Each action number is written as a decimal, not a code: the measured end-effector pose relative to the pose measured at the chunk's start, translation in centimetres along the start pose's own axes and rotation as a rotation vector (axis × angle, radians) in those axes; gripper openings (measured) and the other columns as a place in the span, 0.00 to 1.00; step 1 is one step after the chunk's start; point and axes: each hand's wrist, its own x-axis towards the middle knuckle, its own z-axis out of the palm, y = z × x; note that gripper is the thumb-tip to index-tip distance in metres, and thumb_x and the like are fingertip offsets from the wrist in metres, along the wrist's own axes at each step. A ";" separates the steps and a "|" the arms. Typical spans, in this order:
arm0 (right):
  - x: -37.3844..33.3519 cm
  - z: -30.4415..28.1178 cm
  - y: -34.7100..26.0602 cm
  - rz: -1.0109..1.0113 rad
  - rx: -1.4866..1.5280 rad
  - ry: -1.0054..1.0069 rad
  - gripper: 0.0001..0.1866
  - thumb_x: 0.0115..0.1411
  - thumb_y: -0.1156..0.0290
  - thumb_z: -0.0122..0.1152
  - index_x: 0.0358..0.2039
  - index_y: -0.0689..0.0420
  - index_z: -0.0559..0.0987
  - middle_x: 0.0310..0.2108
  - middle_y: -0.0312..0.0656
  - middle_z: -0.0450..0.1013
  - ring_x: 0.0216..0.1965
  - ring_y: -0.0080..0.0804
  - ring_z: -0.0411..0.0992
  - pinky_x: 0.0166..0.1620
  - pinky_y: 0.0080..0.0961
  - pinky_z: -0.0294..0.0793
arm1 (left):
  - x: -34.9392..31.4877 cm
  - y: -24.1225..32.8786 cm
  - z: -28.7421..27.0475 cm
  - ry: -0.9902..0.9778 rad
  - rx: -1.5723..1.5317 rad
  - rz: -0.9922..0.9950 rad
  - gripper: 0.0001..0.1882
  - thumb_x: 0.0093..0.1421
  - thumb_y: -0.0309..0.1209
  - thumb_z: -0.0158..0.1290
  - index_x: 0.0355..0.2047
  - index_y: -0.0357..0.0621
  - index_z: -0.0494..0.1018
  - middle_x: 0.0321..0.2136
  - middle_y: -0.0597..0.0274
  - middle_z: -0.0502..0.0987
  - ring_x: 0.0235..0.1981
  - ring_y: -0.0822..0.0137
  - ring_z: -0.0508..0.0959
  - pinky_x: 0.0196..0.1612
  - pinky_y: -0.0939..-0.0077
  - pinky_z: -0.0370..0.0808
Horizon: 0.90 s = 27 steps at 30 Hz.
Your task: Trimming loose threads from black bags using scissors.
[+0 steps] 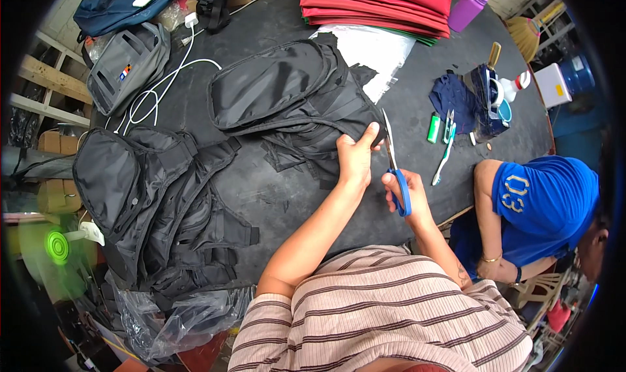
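Dark round desk [287,196] fills most of the view; workshop clutter sits around its rim.

Landmark: black bag [293,95] lying flat near the desk's middle.

- Left hand [357,158] pinches the near right corner of the black bag, thumb and fingers closed on the fabric edge. Judged: this keeps the edge taut and lifted for cutting.
- Right hand [403,193] is closed through the blue handles of the scissors [393,166]. Blades point away from the body and meet the bag's edge just beside the left fingertips; how far the blades are parted cannot be told.
- Left of the black bag: a heap of more black bags [156,202], touching a clear plastic sheet [182,320] at the desk's near edge.
- Beyond the black bag: folded red cloth [378,3], stacked, with white paper [378,49] under it.
- Right of the black bag: green lighter [433,127], small snips [445,147], a dark blue scrap [453,95]; further off, a purple bottle [468,7].
- White cable [163,88] loops left of and beyond the bag.

Open room: bare desk between the black bag and the body, enough for both forearms. Another person in a blue shirt [548,202] sits close on the right, past the desk's edge.
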 end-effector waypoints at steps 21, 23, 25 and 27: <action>-1.8 -5.4 -3.2 0.032 0.066 -0.617 0.30 0.56 0.43 0.50 0.22 0.63 0.71 0.12 0.38 0.67 0.10 0.23 0.64 0.14 0.17 0.61 | -6.1 4.4 -6.4 0.089 0.049 -0.030 0.13 0.60 0.39 0.50 0.34 0.40 0.70 0.27 0.60 0.75 0.27 0.73 0.76 0.31 0.81 0.73; -1.9 -5.6 -3.2 0.133 0.026 -0.704 0.29 0.54 0.44 0.54 0.20 0.63 0.71 0.12 0.38 0.67 0.10 0.22 0.64 0.14 0.16 0.63 | -5.9 3.8 -6.5 0.108 0.145 0.028 0.11 0.58 0.34 0.53 0.35 0.40 0.69 0.27 0.61 0.75 0.25 0.75 0.75 0.28 0.84 0.72; -1.7 -5.2 -3.4 0.272 -0.053 -0.742 0.27 0.54 0.47 0.56 0.20 0.63 0.71 0.13 0.38 0.68 0.09 0.22 0.64 0.14 0.16 0.65 | -5.4 3.4 -6.6 0.128 0.258 0.100 0.09 0.54 0.26 0.56 0.34 0.37 0.70 0.25 0.63 0.74 0.23 0.76 0.75 0.25 0.86 0.70; -1.7 -4.9 -3.1 0.262 -0.121 -0.741 0.25 0.55 0.49 0.56 0.20 0.62 0.71 0.14 0.37 0.68 0.10 0.22 0.64 0.14 0.16 0.66 | -5.0 3.1 -7.3 0.134 0.256 0.123 0.09 0.54 0.25 0.55 0.35 0.36 0.71 0.24 0.63 0.74 0.23 0.76 0.75 0.24 0.86 0.70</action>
